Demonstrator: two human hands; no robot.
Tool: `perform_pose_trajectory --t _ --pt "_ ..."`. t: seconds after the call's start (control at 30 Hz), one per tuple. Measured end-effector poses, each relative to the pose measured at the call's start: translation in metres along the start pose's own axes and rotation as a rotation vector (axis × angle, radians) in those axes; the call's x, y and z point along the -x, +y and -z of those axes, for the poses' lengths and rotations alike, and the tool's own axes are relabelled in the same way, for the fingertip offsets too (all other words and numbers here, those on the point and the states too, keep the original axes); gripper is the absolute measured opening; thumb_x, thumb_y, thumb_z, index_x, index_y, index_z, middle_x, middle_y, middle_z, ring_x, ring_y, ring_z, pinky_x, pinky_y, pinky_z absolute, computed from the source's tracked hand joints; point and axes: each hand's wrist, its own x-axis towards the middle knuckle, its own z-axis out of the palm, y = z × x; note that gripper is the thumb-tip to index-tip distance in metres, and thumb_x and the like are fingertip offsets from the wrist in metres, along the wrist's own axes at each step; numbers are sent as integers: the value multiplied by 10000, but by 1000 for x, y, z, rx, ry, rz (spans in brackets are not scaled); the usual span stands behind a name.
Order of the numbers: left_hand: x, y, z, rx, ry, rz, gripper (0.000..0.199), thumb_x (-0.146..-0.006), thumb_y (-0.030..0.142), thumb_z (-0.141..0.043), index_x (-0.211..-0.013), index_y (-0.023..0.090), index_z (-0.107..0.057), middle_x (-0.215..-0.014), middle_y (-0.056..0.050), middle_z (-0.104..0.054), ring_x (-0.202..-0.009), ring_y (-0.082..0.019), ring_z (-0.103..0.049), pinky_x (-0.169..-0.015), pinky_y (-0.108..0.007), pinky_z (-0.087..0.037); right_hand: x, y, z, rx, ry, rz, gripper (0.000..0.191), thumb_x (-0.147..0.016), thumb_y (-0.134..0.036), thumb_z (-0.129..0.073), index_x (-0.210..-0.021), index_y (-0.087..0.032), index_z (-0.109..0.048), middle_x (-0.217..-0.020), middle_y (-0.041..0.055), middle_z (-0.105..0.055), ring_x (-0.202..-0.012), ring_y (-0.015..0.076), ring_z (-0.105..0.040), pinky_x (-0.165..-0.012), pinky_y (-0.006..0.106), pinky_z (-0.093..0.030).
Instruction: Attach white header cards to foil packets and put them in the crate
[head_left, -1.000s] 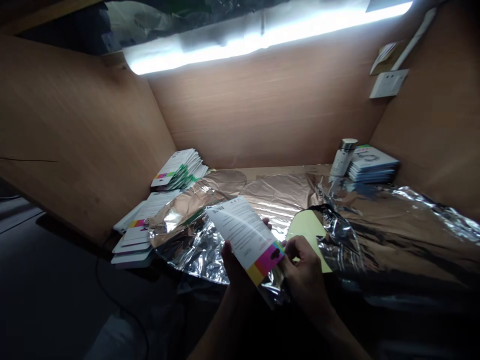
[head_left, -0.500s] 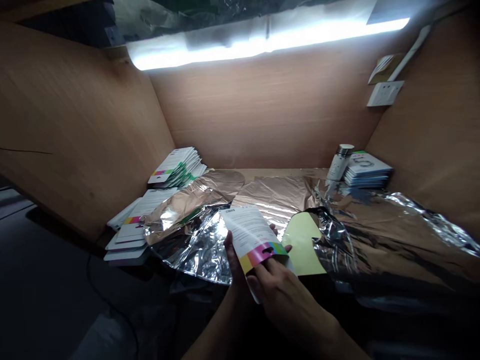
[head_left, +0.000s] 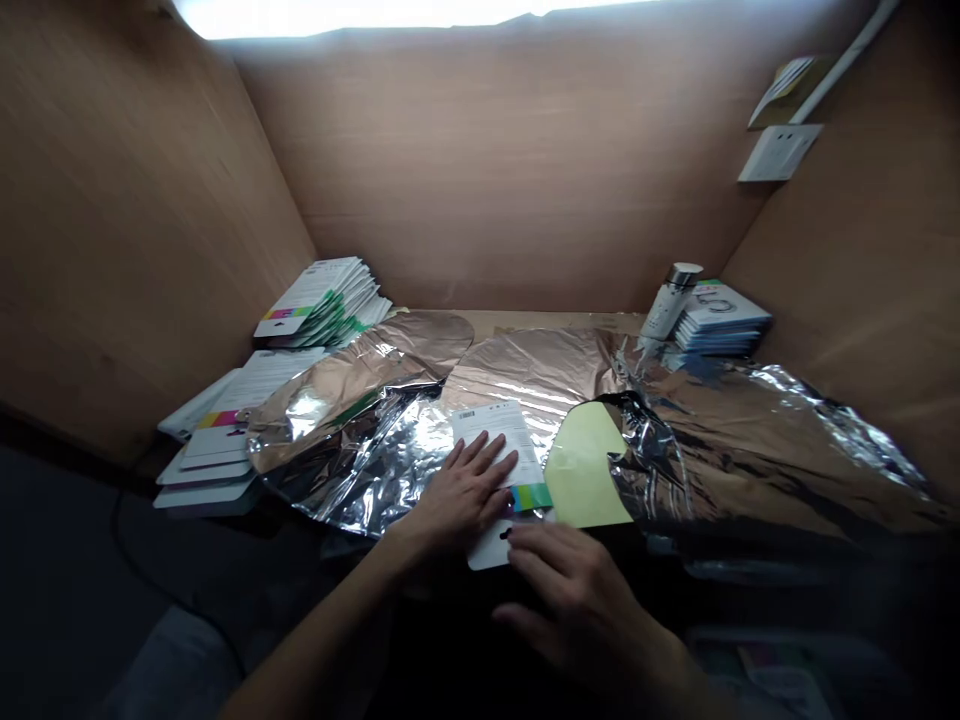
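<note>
A white printed packet [head_left: 514, 432] with a coloured band lies on the shiny foil sheet [head_left: 525, 370] at the near edge. My left hand [head_left: 466, 490] rests flat on the packet with fingers spread. The packet's white flap [head_left: 491, 548], which has a hang hole, sticks out toward me past the band. Beside that flap is my right hand [head_left: 562, 580], slightly blurred, its fingers apart and fingertips near the hang hole. A pale yellow sheet [head_left: 589, 475] lies just right of the packet.
Stacked packets stand at the back left [head_left: 322, 300], with more packets [head_left: 217, 450] nearer on the left. A white bottle [head_left: 670, 300] and a stack of packets [head_left: 724, 318] are at the back right. Wooden panels enclose the surface; a socket [head_left: 780, 152] is on the wall.
The packet has gone from being held up in both hands to lying on the foil. My left hand is now on top of it; my right hand has come out from its open end. The view has tilted down.
</note>
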Motion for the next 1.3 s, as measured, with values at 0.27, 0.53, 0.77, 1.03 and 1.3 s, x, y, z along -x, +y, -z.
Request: perform_pose_trajectory --t 0.27,0.53,0.77,1.03,1.3 --pt "47 1 15 60 10 -149 936 -804 722 -709 -1490 127 -481 -1590 -199 -448 -1523 -410 -310 -1213 -612 -350 8 53 -7 48 48 27 425 -997 -245 -620 -1418 -195 -587 -1502 121 -567 -1446 312 -448 -1124 506 -418" --pt "58 17 -2 269 302 91 195 -1003 228 -544 -874 199 -686 -1249 -105 -736 -1388 -302 -540 -1144 -526 -472 -14 42 -5 -221 205 -288 105 -985 -260 -673 -895 -226 -632 -1080 40 -728 -1110 258 -611 -975 453 -405" --pt "45 25 6 366 230 289 307 -987 237 -534 -709 195 -656 -1192 -108 -645 -1132 -247 -638 -1027 -437 -549 -31 33 -4 -122 144 -433 74 -961 -188 -659 -978 -236 -605 -995 23 -669 -993 253 -563 -914 448 -342" --pt "35 18 4 282 189 283 274 -972 215 -542 -731 193 -670 -1087 -101 -603 -1019 -255 -581 -967 -475 -544 -36 36 -8 -77 77 -457 47 -969 -206 -625 -946 -239 -601 -1001 49 -610 -974 262 -549 -881 426 -402" --pt "34 0 -7 95 234 144 350 -1012 218 -517 -1348 214 -615 -1477 -113 -549 -1101 -275 -555 -989 -479 -529 -26 68 6 -133 333 -459 222 -1016 -139 -432 -1053 -214 -638 -1040 92 -606 -955 248 -606 -871 394 -486"
